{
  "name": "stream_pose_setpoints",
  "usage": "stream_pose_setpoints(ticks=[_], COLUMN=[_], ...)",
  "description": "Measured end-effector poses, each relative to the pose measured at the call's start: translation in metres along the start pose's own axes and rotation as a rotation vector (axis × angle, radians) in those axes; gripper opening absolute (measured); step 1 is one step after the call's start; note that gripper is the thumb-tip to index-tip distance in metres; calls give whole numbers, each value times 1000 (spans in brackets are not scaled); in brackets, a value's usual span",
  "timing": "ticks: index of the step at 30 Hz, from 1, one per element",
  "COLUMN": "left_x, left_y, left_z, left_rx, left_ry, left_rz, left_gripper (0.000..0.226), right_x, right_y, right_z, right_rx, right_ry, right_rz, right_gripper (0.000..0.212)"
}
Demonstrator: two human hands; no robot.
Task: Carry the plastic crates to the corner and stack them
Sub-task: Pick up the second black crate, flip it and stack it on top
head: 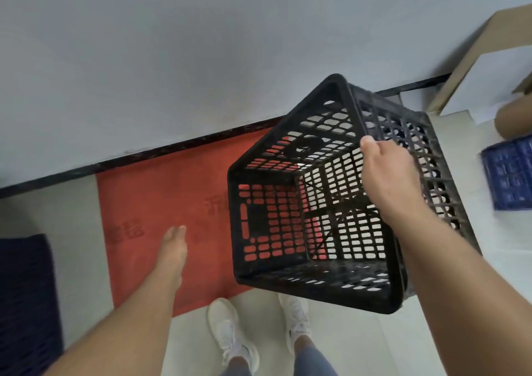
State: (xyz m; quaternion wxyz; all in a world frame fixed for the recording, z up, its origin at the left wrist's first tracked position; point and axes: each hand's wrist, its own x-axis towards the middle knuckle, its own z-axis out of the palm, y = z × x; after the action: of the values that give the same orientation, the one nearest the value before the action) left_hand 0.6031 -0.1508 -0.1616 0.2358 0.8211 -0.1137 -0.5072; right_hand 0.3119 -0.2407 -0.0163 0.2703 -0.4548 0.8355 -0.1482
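Now, step: carrying one crate toward the stacking spot, judged from the walking stance.
Feet: white shoes [233, 335] at 6 o'clock, toes at the near edge of the red mat [161, 200].
Left hand [172, 246]: at 8 o'clock, empty, fingers straight and together, hanging over the mat, well apart from the crate.
Right hand [385, 171]: at 3 o'clock, closed on the far rim, thumb on top.
Black crate [288, 231]: tilted, mouth facing the person, off the floor, hanging from the right hand alone.
Advice: bring the free hand to the near rim at 5 o'clock; level the crate before lowering.
Blue crate [509, 177]: on the floor at 3 o'clock, by the wall; likely the stack base.
Risk: a one-handed hold lets it swing.
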Motion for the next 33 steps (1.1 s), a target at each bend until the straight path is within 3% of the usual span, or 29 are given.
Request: stream_pose_setpoints(ticks=[8, 18, 24, 30, 33], left_x=[6, 22, 55, 80, 121], left_y=[3, -8, -19, -20, -42], left_z=[-35, -87, -116, -116, -114], left_rx=[-103, -148, -93, 36, 95], left_ry=[16, 99, 167, 286, 247], left_rz=[-44, -91, -131, -62, -117], left_gripper=[48, 30, 45, 48, 63], right_x=[-28, -46, 0, 54, 84], right_y=[-68, -111, -62, -4, 18], right_z=[24, 112, 134, 145, 154], right_rx=[37, 307, 296, 214, 206], right_ry=[-121, -360, -476, -380, -343], right_rz=[-172, -165, -36, 47, 122], right_gripper=[39, 42, 46, 43, 38])
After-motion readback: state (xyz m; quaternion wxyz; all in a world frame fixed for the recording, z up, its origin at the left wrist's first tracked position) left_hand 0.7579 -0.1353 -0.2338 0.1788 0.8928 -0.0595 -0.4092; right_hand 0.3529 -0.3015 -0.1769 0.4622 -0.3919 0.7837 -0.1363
